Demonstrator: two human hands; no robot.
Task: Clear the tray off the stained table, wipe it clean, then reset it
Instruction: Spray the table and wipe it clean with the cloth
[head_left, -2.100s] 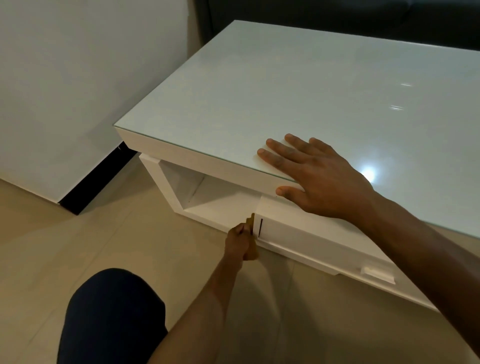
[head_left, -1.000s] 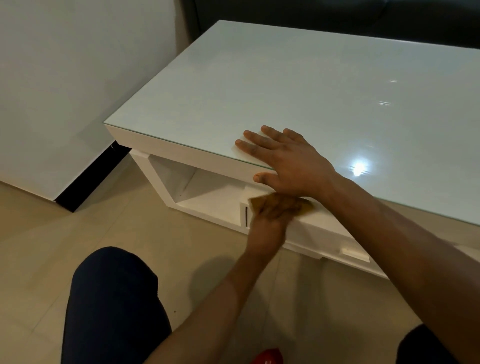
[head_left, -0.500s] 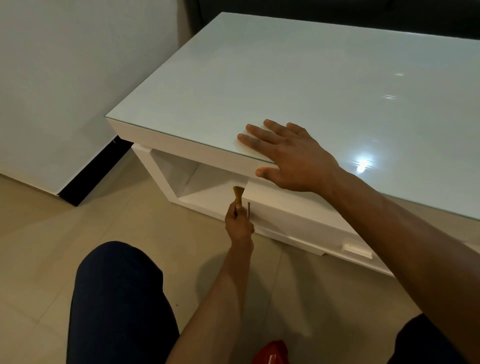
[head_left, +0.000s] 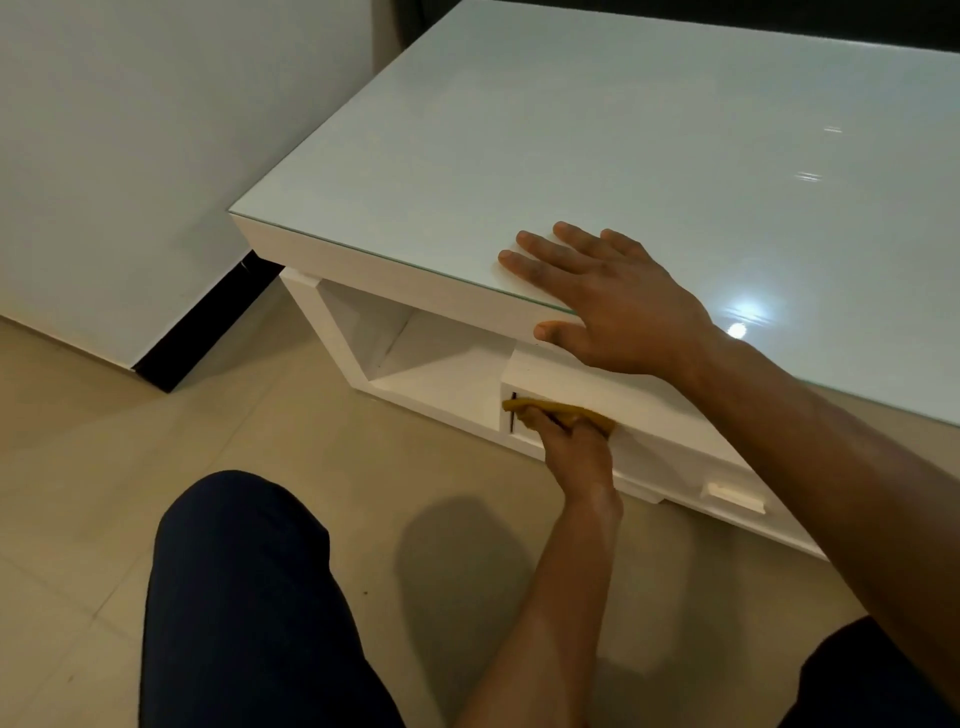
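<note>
White table (head_left: 597, 156) w/ glass top fills the frame from 12 to 3 o'clock. Brown cloth (head_left: 563, 415) is clamped in the left hand (head_left: 574, 447) against the drawer front (head_left: 670, 441) near center; right hand (head_left: 608, 301) is laid flat, fingers spread, on the top edge at 1 o'clock of it

Single head-worn view, close range, angled forward and down over the counter (head_left: 597, 135) near-left corner and the floor (head_left: 104, 467) below.
</note>
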